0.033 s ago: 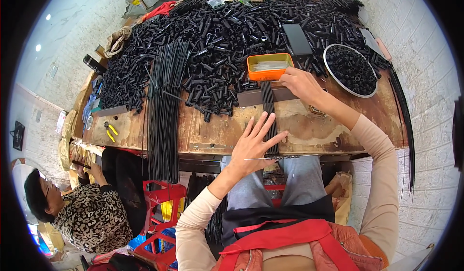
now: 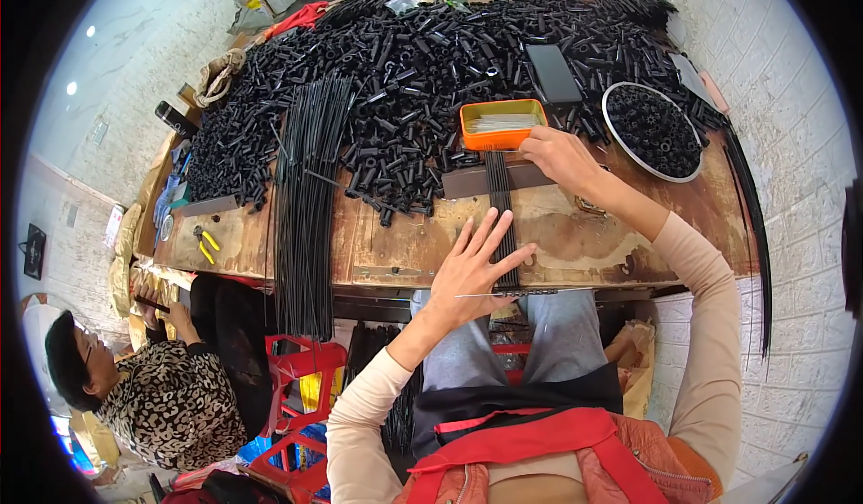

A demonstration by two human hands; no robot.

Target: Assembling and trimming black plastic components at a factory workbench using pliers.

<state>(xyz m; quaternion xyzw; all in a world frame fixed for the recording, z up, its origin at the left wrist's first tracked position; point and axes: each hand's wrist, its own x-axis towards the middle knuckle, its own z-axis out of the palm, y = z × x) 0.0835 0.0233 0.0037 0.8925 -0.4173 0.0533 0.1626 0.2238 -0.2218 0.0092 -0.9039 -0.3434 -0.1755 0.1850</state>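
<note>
My left hand [image 2: 472, 266] lies with fingers spread over a narrow row of thin black rods [image 2: 497, 176] at the table's near edge. By the near right corner of an orange tin [image 2: 481, 141], the fingers of my right hand [image 2: 564, 162] are pinched together; what they hold, if anything, is too small to make out. Thin pale sticks [image 2: 508, 123] fill part of that tin. Under the rods' far part runs a dark flat bar [image 2: 463, 183]. A thin metallic rod [image 2: 575, 289] crosses beside my left wrist along the table edge.
Black tubular parts [image 2: 404, 81] are heaped across the table, with a phone [image 2: 553, 73] on them. A round tray [image 2: 698, 167] of small black parts stands right. Left are a long rod bundle [image 2: 310, 207] and yellow-handled pliers [image 2: 206, 245]. Another person [image 2: 171, 396] sits at lower left.
</note>
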